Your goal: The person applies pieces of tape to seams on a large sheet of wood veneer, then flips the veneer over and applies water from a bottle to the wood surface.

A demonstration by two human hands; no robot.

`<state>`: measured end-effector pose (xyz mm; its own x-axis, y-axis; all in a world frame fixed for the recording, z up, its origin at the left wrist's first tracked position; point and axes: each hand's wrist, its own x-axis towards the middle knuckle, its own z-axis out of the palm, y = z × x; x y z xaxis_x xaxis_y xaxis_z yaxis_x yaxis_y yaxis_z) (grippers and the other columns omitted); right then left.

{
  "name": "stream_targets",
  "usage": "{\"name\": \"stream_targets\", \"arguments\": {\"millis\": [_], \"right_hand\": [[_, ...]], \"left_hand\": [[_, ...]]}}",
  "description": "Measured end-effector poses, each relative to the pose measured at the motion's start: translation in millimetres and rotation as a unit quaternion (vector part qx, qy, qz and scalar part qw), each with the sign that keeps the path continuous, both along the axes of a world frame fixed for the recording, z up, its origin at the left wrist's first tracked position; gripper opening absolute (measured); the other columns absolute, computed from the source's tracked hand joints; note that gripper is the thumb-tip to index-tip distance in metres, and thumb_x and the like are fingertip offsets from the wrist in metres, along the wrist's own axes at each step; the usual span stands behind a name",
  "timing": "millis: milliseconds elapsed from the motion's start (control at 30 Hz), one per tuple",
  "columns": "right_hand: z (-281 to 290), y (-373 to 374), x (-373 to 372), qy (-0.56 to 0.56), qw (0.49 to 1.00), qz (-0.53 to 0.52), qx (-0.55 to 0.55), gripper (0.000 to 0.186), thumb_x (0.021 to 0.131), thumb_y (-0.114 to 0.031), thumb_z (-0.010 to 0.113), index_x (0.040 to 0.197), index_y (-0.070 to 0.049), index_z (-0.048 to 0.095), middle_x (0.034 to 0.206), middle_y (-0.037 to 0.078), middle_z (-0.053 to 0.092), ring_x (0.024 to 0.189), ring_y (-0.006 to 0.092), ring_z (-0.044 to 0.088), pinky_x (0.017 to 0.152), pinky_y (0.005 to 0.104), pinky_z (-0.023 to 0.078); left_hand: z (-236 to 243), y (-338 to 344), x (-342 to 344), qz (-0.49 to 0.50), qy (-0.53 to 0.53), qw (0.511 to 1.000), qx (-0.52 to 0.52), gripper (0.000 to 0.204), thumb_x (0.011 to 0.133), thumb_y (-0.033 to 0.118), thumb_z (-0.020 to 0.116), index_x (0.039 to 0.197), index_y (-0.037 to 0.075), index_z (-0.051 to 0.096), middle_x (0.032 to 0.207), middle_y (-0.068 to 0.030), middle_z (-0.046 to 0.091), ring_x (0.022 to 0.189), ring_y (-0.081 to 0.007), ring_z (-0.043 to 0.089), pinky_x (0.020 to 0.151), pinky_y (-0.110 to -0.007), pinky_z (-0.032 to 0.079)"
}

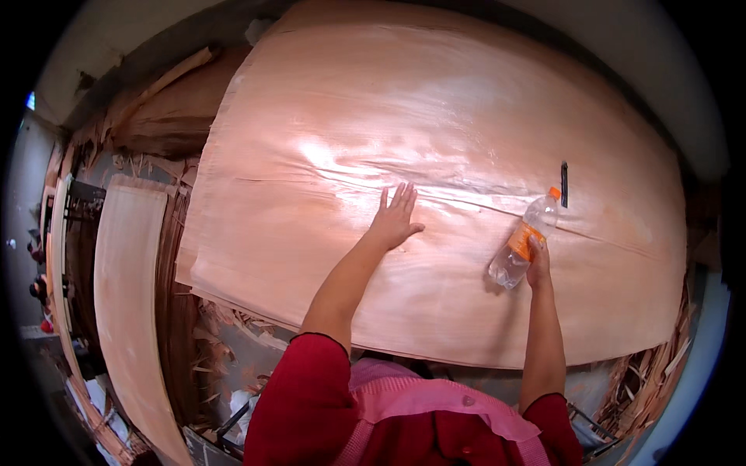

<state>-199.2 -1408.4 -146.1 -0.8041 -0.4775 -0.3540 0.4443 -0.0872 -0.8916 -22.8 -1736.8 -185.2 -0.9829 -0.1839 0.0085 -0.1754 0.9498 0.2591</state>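
Observation:
A large stack of thin wood veneer sheets (303,241) spreads out in front of me, its top sheet pale pinkish-tan with a wet-looking shine. A long crease or split runs across its middle. My left hand (395,221) lies flat on the top sheet by this crease, fingers stretched out. In my right hand (537,260) is a clear plastic bottle (505,269) with an orange cap and orange label, tilted with its cap pointing away from me. Some clear liquid seems to be inside. Just beyond the cap lies a dark, narrow cutter-like tool (565,185).
To the left stands a narrower stack of pale veneer strips (128,287). Scraps of torn veneer (225,334) litter the floor there, with more scraps (641,380) at the lower right. Rough brown sheets (171,116) lie at the far left, and a wall (622,46) rises behind.

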Motion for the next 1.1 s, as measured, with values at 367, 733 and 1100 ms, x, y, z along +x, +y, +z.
{"name": "stream_targets", "arguments": {"millis": [367, 733, 1100], "right_hand": [[2.8, -9.1, -0.2, 0.047, 0.996, -0.017, 0.07, 0.036, 0.084, -0.023, 0.057, 0.114, -0.006, 0.046, 0.102, 0.003, 0.056, 0.093, 0.013, 0.055, 0.082, 0.0282, 0.044], [94.4, -76.0, 76.7, 0.011, 0.948, 0.246, 0.201, 0.044, 0.079, -0.024, 0.063, 0.112, 0.0, 0.048, 0.094, 0.007, 0.059, 0.085, 0.0163, 0.058, 0.075, 0.0296, 0.049], [160.3, -251.3, 199.2, -0.353, 0.838, 0.393, 0.14, 0.046, 0.084, -0.032, 0.056, 0.116, 0.0, 0.046, 0.101, 0.016, 0.059, 0.082, 0.0238, 0.062, 0.073, 0.0368, 0.051]], "left_hand": [[-2.1, -87.4, 55.9, 0.221, 0.053, 0.974, -0.007, 0.08, 0.083, 0.056, 0.041, 0.139, 0.004, 0.018, 0.146, -0.0108, 0.014, 0.135, -0.0253, 0.009, 0.107, -0.051, 0.003], [-1.1, -133.0, 124.8, 0.196, 0.026, 0.98, -0.01, 0.074, 0.083, 0.051, 0.045, 0.138, 0.007, 0.023, 0.145, -0.0101, 0.017, 0.134, -0.0269, 0.012, 0.107, -0.049, 0.01], [8.9, -130.4, 169.1, 0.23, 0.035, 0.971, -0.049, 0.066, 0.084, 0.047, 0.047, 0.136, 0.011, 0.03, 0.144, -0.0061, 0.023, 0.133, -0.0251, 0.018, 0.104, -0.056, 0.012]]}}
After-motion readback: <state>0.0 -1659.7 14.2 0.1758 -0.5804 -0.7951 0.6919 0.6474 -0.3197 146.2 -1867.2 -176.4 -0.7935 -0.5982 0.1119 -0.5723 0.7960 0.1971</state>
